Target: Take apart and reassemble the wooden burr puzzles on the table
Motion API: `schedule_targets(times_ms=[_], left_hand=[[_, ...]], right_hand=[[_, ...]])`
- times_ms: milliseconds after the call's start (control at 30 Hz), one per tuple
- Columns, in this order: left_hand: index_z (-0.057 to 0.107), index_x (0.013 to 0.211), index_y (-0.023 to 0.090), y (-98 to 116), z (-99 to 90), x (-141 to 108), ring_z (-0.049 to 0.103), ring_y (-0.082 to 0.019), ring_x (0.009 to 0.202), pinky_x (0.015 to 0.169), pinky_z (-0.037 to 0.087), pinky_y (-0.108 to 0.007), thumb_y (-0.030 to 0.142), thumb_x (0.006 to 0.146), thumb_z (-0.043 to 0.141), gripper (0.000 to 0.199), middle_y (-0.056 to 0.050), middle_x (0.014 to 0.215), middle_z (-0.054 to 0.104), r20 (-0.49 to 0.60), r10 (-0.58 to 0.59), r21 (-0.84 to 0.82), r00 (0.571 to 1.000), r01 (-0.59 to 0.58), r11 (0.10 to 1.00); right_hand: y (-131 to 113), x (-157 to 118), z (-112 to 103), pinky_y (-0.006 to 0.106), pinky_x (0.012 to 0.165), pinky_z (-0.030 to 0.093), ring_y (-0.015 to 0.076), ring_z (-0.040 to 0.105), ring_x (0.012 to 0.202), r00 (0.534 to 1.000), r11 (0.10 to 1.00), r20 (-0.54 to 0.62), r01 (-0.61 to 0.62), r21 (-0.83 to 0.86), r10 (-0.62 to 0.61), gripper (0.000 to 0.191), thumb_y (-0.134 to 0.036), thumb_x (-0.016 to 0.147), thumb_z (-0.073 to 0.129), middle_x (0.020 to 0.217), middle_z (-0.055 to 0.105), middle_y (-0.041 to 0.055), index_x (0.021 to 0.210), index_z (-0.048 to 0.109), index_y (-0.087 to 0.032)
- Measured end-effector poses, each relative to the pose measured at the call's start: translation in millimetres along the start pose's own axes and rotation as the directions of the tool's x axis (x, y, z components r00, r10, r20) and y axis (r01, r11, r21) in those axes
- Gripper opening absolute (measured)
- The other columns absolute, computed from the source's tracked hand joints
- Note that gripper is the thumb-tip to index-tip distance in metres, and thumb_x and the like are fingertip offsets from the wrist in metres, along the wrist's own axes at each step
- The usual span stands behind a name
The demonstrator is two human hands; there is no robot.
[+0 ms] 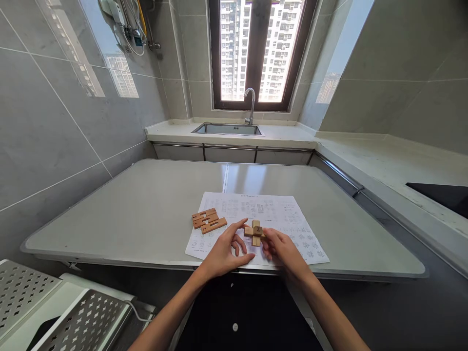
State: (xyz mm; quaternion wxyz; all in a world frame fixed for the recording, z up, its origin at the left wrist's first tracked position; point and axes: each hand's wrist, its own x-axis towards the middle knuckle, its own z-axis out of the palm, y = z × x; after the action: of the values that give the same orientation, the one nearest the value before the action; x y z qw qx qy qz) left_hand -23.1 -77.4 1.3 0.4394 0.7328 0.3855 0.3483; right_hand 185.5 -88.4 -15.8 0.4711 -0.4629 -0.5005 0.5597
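A small wooden burr puzzle (257,232) of interlocking light-wood pieces, with a dark mark on its front block, is held above a printed sheet. My right hand (283,248) pinches its right end between thumb and fingers. Just left of the puzzle, my left hand (230,246) is open, thumb and forefinger apart, the other fingers curled; its fingertip is close to the puzzle, and I cannot tell if it touches. Several notched reddish-brown wooden pieces (214,225) lie side by side at the sheet's left edge. The white instruction sheet (303,214) carries rows of small diagrams.
The pale folding table (153,209) spreads around the sheet. Behind it a counter holds a sink (219,128) and a faucet (251,105) under a window. A dark flat object (438,197) lies on the right counter. White perforated panels (84,321) stand low at the left.
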Motion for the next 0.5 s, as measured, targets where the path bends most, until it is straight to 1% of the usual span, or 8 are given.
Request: schedule_targets(times_ms=[33, 100, 200, 267, 333, 367, 433, 500], left_hand=[[0.042, 0.154, 0.027, -2, 0.2, 0, 0.065, -0.011, 0.074, 0.068, 0.056, -0.027, 0.027, 0.080, 0.078, 0.083, -0.012, 0.137, 0.060, -0.012, -0.008, -0.018, 1.000, 0.008, 1.000], [0.044, 0.151, 0.027, -4, 0.4, 1, 0.066, -0.011, 0.076, 0.066, 0.056, -0.026, 0.029, 0.080, 0.078, 0.078, -0.013, 0.141, 0.058, -0.022, -0.010, -0.034, 1.000, 0.009, 0.999], [0.051, 0.144, 0.025, -5, 0.4, 1, 0.067, -0.012, 0.077, 0.069, 0.056, -0.028, 0.032, 0.083, 0.077, 0.067, -0.012, 0.137, 0.062, -0.024, -0.005, -0.016, 1.000, 0.005, 1.000], [0.055, 0.140, 0.024, -5, 0.3, 0, 0.067, -0.012, 0.077, 0.071, 0.056, -0.028, 0.033, 0.084, 0.076, 0.060, -0.011, 0.132, 0.065, -0.028, -0.002, 0.003, 1.000, 0.002, 1.000], [0.057, 0.136, 0.023, -4, 0.0, 0, 0.066, -0.012, 0.077, 0.073, 0.055, -0.029, 0.033, 0.085, 0.075, 0.055, -0.010, 0.129, 0.067, -0.025, 0.001, 0.014, 1.000, -0.001, 1.000], [0.058, 0.135, 0.022, -3, -0.3, 0, 0.066, -0.012, 0.077, 0.073, 0.055, -0.029, 0.033, 0.086, 0.074, 0.052, -0.010, 0.127, 0.067, -0.020, 0.003, 0.017, 1.000, -0.002, 1.000], [0.060, 0.131, 0.022, -2, -0.8, 0, 0.065, -0.013, 0.077, 0.073, 0.054, -0.028, 0.033, 0.087, 0.074, 0.048, -0.009, 0.124, 0.069, -0.010, 0.004, 0.028, 1.000, -0.004, 1.000], [0.063, 0.127, 0.022, 0, -1.2, 0, 0.065, -0.013, 0.077, 0.073, 0.054, -0.028, 0.034, 0.087, 0.073, 0.043, -0.007, 0.119, 0.071, -0.011, 0.003, 0.041, 1.000, -0.003, 0.999]], right_hand=[[0, 4, -4, 0.026, 0.051, 0.043, 0.0130, 0.049, 0.056, 0.998, 0.988, -0.028, -0.046, 0.148, 0.051, 0.041, -0.059, 0.095, 0.060, 0.068, 0.052, -0.0021, 0.081, 0.058, -0.020], [-2, 12, -16, 0.021, 0.043, 0.038, 0.0104, 0.045, 0.053, 0.989, 0.905, -0.051, -0.104, 0.413, 0.137, 0.029, -0.049, 0.091, 0.068, 0.070, 0.050, -0.0034, 0.091, 0.060, -0.021], [-6, 25, -38, 0.016, 0.037, 0.036, 0.0077, 0.043, 0.051, 0.978, 0.787, -0.020, -0.155, 0.597, 0.208, 0.022, -0.036, 0.086, 0.074, 0.073, 0.053, -0.0034, 0.091, 0.057, -0.022], [-9, 34, -51, 0.014, 0.037, 0.037, 0.0066, 0.043, 0.050, 0.972, 0.733, -0.002, -0.175, 0.657, 0.234, 0.020, -0.030, 0.085, 0.074, 0.074, 0.053, -0.0035, 0.089, 0.056, -0.022], [-11, 44, -63, 0.012, 0.037, 0.038, 0.0052, 0.043, 0.050, 0.965, 0.698, -0.021, -0.173, 0.695, 0.260, 0.018, -0.025, 0.086, 0.073, 0.072, 0.052, -0.0041, 0.085, 0.055, -0.021], [-12, 50, -68, 0.011, 0.037, 0.037, 0.0046, 0.042, 0.049, 0.962, 0.701, -0.041, -0.167, 0.693, 0.270, 0.019, -0.023, 0.087, 0.072, 0.071, 0.051, -0.0044, 0.083, 0.054, -0.021], [-14, 62, -75, 0.011, 0.037, 0.037, 0.0044, 0.041, 0.048, 0.957, 0.751, -0.100, -0.146, 0.644, 0.271, 0.020, -0.022, 0.090, 0.071, 0.069, 0.051, -0.0044, 0.080, 0.053, -0.020], [-14, 71, -81, 0.012, 0.037, 0.038, 0.0052, 0.044, 0.049, 0.954, 0.787, -0.146, -0.123, 0.604, 0.261, 0.017, -0.025, 0.090, 0.072, 0.070, 0.054, -0.0035, 0.082, 0.057, -0.020]])
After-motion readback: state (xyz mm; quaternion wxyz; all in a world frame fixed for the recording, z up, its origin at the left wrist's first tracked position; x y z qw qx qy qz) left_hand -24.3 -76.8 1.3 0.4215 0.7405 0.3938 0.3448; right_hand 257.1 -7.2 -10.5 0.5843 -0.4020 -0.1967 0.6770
